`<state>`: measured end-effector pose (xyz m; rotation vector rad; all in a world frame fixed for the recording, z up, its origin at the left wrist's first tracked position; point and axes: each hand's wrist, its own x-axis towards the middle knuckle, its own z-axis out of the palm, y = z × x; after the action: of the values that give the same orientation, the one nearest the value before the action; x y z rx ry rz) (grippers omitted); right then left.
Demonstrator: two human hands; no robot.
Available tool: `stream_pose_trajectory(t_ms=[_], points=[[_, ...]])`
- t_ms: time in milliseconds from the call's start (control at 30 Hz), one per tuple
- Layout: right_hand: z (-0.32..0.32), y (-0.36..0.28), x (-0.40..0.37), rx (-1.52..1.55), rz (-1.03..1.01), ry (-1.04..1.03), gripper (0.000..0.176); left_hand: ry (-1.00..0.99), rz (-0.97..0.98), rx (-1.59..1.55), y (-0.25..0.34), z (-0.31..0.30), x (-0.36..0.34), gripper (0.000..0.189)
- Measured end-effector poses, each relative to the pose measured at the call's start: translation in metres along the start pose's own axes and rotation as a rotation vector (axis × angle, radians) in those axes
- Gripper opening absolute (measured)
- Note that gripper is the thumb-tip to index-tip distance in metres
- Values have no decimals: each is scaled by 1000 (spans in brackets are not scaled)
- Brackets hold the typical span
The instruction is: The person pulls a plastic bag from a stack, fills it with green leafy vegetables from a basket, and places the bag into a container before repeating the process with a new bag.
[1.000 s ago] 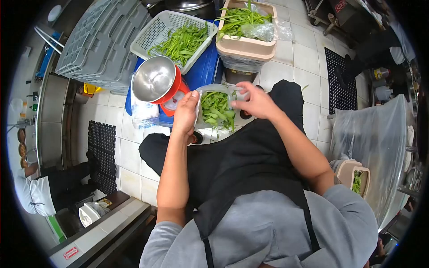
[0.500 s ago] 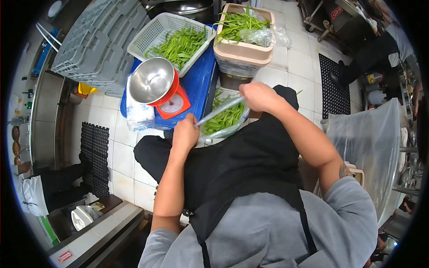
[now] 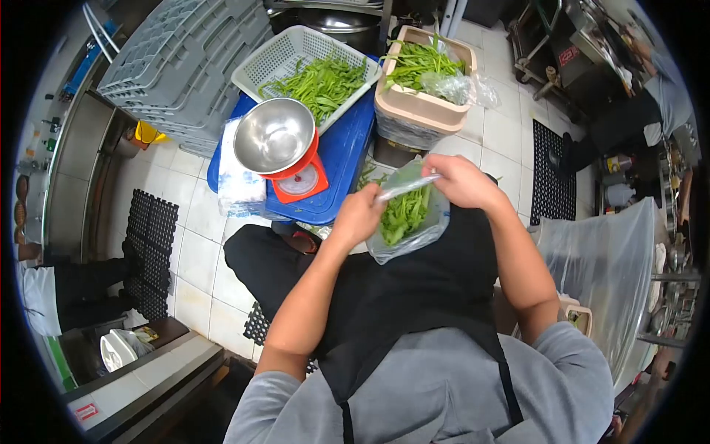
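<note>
A clear plastic bag [image 3: 435, 231] with green leafy vegetables [image 3: 404, 216] inside hangs over my lap. My left hand [image 3: 360, 214] grips the left end of its top edge, fingers closed. The right end of that edge is pinched in my right hand [image 3: 460, 180]. Between both hands the bag's rim is drawn into a narrow band. To the left, a steel bowl [image 3: 274, 138] rests on an orange scale [image 3: 302, 182]. Behind it, a pale perforated basket [image 3: 260, 65] holds more cut greens [image 3: 318, 87].
The scale and basket stand on a blue lid [image 3: 346, 159], beside a stack of plastic bags [image 3: 241, 183]. A beige tub [image 3: 421, 115] of greens is ahead. Grey crates [image 3: 177, 66] rise at the left. Other people [image 3: 44, 300] stand at both sides.
Both hands have moved right and closer together, bringing the bag up over my lap. Its top edge, spread wider before, is now narrower. The view has shifted slightly.
</note>
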<state>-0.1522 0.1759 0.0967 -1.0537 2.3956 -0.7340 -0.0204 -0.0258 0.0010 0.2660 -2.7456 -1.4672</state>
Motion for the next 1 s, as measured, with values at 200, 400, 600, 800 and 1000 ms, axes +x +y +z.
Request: stream_pose_trajectory(t_ms=[200, 400, 600, 800, 1000], points=[[-20, -16, -1, 929, 187, 134, 15, 114, 252, 3, 59, -27, -25, 58], [-40, -78, 5, 955, -170, -32, 22, -32, 128, 322, 67, -21, -3, 48], [-64, -7, 18, 1306, -385, 476, 28, 362, -43, -957, 72, -174, -13, 46], [73, 75, 55, 1261, 294, 295, 17, 493, 44, -1325, 32, -270, -33, 53], [187, 130, 66, 989, 408, 118, 20, 803, -50, -1367, -7, -242, -1, 54]])
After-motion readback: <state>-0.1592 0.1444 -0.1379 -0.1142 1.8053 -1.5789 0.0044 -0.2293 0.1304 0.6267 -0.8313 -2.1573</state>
